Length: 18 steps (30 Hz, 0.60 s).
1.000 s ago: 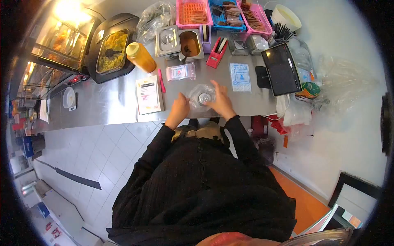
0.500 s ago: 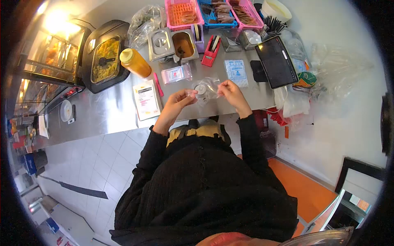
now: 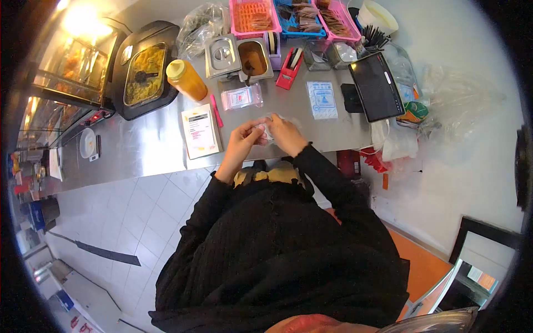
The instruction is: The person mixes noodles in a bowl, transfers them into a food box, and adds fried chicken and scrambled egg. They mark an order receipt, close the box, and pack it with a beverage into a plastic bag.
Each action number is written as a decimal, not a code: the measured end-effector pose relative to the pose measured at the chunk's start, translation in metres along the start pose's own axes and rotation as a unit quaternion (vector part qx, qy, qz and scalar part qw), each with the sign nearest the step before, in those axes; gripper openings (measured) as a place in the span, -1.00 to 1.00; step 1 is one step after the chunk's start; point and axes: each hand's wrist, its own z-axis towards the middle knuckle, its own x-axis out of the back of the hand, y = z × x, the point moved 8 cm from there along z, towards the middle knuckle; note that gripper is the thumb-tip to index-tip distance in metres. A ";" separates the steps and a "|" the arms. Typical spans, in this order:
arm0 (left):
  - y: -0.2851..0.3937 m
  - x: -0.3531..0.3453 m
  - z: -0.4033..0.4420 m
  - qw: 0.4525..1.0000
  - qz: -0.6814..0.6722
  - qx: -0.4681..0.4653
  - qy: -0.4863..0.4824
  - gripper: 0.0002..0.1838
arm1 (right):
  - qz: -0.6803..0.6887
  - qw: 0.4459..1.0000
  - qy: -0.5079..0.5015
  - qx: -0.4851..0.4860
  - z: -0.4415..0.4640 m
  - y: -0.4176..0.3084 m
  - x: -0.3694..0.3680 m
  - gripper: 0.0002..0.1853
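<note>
Close together over the front of the metal counter, both hands work on a thin clear plastic bag (image 3: 269,135). My left hand (image 3: 244,139) pinches its near side with closed fingers. From the other side my right hand (image 3: 285,135) also has its fingers closed on the plastic, and the two sets of fingertips nearly meet. Most of the bag is hidden by the fingers, and I cannot make out what is inside. A packet of small clear bags (image 3: 242,97) lies just beyond the hands. To the left are a printed notepad (image 3: 200,132) and a pink pen (image 3: 216,111).
Behind stand a yellow squeeze bottle (image 3: 186,80), a metal pan of brown sauce (image 3: 254,59), a red tape dispenser (image 3: 289,69) and colored baskets (image 3: 255,16). A blue-white packet (image 3: 322,100) and dark tablet (image 3: 377,87) are at right. A food tray (image 3: 145,75) is at left.
My right hand has moved left to meet my left hand. The bag, earlier stretched between them with a round pale thing showing in it, is now bunched and mostly covered.
</note>
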 end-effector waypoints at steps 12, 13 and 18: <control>0.006 -0.007 -0.008 1.000 -0.021 -0.022 0.008 -0.65 | -0.167 0.980 0.045 -0.097 0.013 0.017 -0.048 -0.83; 0.007 -0.008 -0.008 0.999 -0.028 -0.020 0.008 -0.65 | -0.177 0.980 0.034 -0.084 0.015 0.019 -0.053 -0.84; 0.011 0.014 0.000 1.000 -0.014 -0.011 0.025 -0.68 | -0.129 0.990 -0.020 0.051 0.007 0.004 -0.015 -0.74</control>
